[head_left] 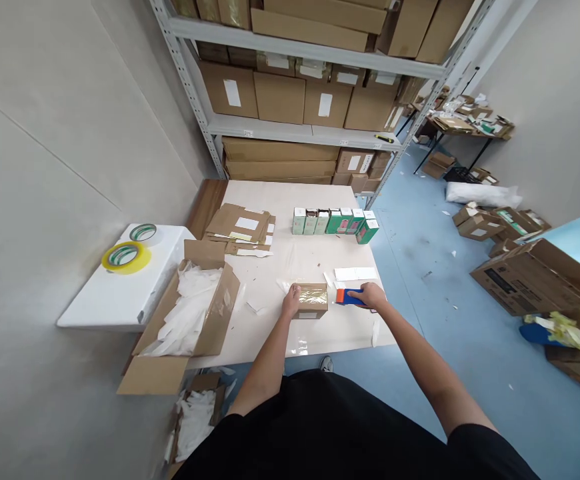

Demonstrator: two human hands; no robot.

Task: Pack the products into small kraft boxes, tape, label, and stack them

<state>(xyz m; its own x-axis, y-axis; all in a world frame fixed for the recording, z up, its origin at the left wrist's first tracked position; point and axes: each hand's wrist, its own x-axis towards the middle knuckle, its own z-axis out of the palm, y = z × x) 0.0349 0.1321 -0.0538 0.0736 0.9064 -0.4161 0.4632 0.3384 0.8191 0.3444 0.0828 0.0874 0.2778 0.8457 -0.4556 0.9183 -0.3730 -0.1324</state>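
A small cardboard box (313,295) sits near the front of the white table, with shiny clear tape across its top and a pale label on its near side. Closed against the box's left end is my left hand (291,303). To the right of the box, my right hand (372,295) grips a blue tape dispenser (351,297) with an orange front end. A small gap separates the dispenser from the box. White label strips (355,274) lie just beyond my right hand.
Several green and white product boxes (340,222) line the table's back right. Flattened cardboard (240,223) lies back left. An open carton (215,313) of white packing material stands at left, beside tape rolls (126,257) on a white surface. Loaded shelves (310,130) rise behind.
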